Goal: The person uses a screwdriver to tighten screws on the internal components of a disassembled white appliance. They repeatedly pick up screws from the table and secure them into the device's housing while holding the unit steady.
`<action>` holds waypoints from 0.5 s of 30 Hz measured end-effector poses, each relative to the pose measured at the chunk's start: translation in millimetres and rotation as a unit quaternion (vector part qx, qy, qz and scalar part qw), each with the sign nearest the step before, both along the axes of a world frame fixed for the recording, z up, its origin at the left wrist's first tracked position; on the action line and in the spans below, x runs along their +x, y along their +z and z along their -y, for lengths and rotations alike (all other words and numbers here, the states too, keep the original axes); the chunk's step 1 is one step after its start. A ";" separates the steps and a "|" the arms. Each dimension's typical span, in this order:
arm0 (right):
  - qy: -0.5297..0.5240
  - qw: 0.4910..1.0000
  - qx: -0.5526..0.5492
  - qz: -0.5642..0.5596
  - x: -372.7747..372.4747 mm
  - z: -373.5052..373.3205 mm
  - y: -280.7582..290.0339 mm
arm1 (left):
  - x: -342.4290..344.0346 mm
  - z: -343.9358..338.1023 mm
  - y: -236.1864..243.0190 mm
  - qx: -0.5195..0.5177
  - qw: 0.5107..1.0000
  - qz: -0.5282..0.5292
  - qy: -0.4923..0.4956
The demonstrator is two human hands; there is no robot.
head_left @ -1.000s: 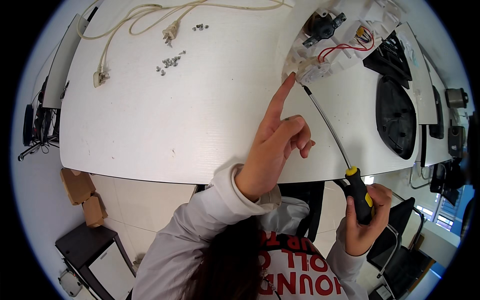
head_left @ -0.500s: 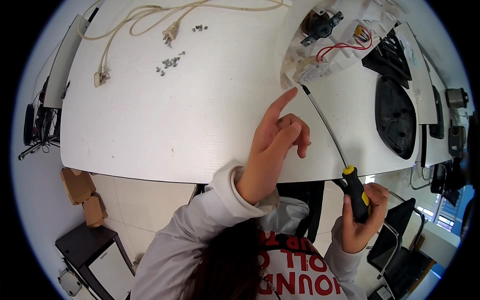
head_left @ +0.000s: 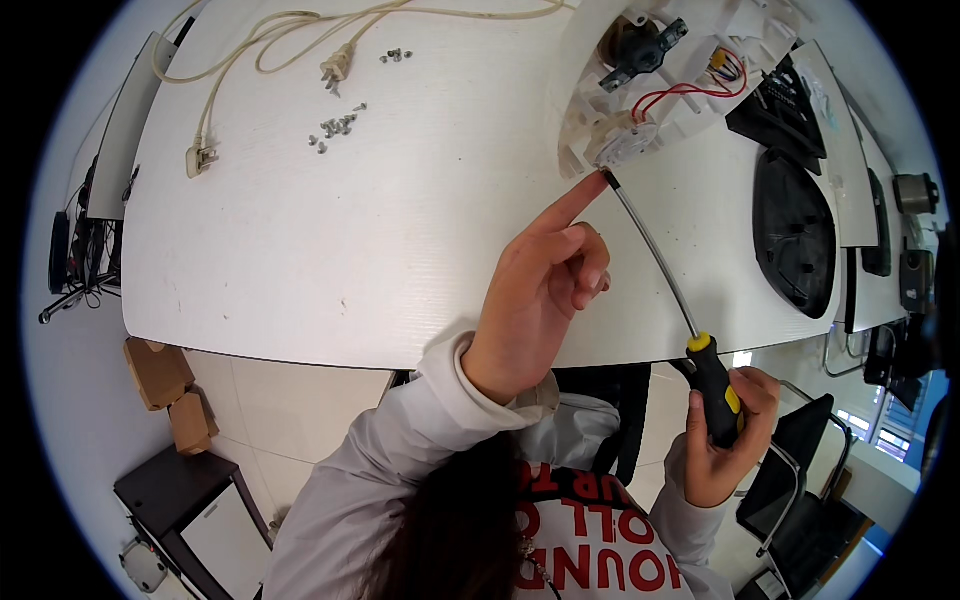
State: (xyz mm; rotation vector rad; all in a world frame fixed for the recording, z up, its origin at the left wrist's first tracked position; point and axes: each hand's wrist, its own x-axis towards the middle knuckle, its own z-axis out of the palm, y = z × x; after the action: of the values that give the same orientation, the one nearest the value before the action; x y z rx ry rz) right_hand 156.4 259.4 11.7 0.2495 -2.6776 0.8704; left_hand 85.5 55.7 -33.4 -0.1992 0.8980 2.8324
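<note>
My right hand (head_left: 728, 435) is wrapped round the black and yellow handle of a screwdriver (head_left: 655, 255), whose shaft slants up and left. Its tip meets the near edge of a translucent white plastic housing (head_left: 690, 120). My left hand (head_left: 545, 285) stretches out its index finger, and that fingertip is at the screwdriver's tip by the housing; the other fingers are curled. Whether a small screw sits at the tip is too small to tell. Inside the housing are a black bracketed part (head_left: 645, 55), red wires (head_left: 690, 90) and a clear round part (head_left: 622, 140).
Several loose screws (head_left: 335, 127) lie on the white table (head_left: 250, 260), with another group of screws (head_left: 397, 55) farther back. A cream power cable (head_left: 285, 20) with plugs crosses the far left. To the right lie a black plastic cover (head_left: 795, 235) and a black tray-like object (head_left: 785, 115).
My left index finger has moved up and right, from just beside the screwdriver's tip onto it. The right hand and screwdriver have barely moved.
</note>
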 end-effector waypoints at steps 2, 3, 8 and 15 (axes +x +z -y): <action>-0.001 1.000 0.000 0.000 0.1 -0.1 -0.2 | -0.4 -0.1 -0.5 -0.006 1.000 -0.008 0.002; -0.001 1.000 -0.001 -0.001 0.1 -0.2 -0.5 | -0.5 -0.2 -0.8 -0.009 1.000 -0.012 0.004; 0.006 0.999 0.037 -0.019 -1.3 0.5 1.6 | -0.8 0.4 -6.9 0.015 0.999 -0.041 0.006; 0.010 0.997 0.065 -0.040 -1.3 1.2 4.5 | -0.2 -0.4 -8.4 0.013 0.999 -0.037 0.009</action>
State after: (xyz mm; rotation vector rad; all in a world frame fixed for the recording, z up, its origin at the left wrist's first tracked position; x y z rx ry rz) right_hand 155.2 258.2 16.2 0.3344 -2.6642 0.6774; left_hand 85.3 56.2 -41.8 -0.1016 0.8784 2.8832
